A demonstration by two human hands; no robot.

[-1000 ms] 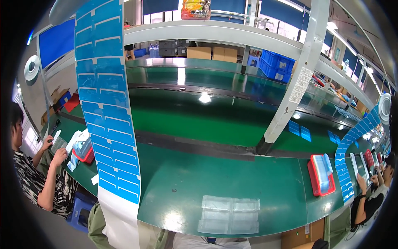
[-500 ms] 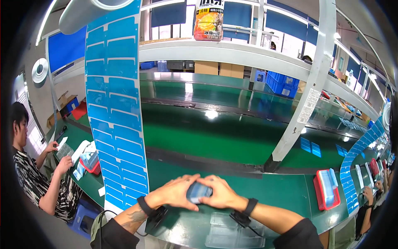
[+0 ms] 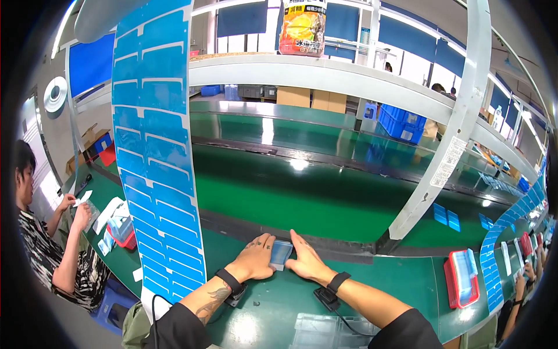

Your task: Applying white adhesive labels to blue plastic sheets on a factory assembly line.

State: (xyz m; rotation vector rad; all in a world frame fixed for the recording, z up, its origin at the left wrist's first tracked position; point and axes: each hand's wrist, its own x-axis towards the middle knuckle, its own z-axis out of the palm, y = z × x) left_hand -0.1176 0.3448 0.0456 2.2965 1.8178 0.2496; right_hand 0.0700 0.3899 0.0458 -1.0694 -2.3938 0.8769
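— Where's that small blue-grey slab [image 3: 281, 253] sitting?

— Flat on the green tabletop [image 3: 273, 308], right at the dark strip along its far edge. It's boxed in between both hands: the left hand [image 3: 254, 262] touches its left side, the right hand [image 3: 305, 263] its right.

— How are the fingers set?

— Left fingers [image 3: 264, 242] lie stretched forward and close together, thumb against the slab's near corner. Right fingers [image 3: 297, 243] are also extended, index running up along the slab's right edge, thumb tucked at the near corner. Both hands are flat and pressing in from the sides rather than curled over it; the slab's top face stays uncovered.

— Anything else close by?

— Each wrist wears a black strap. A tall strip of blue labels [image 3: 156, 151] hangs just left of the left forearm. A clear plastic tray [image 3: 325, 331] lies nearer than the right wrist, and a red tray [image 3: 462, 279] sits well off to the right. Another person [image 3: 46, 232] works far to the left.
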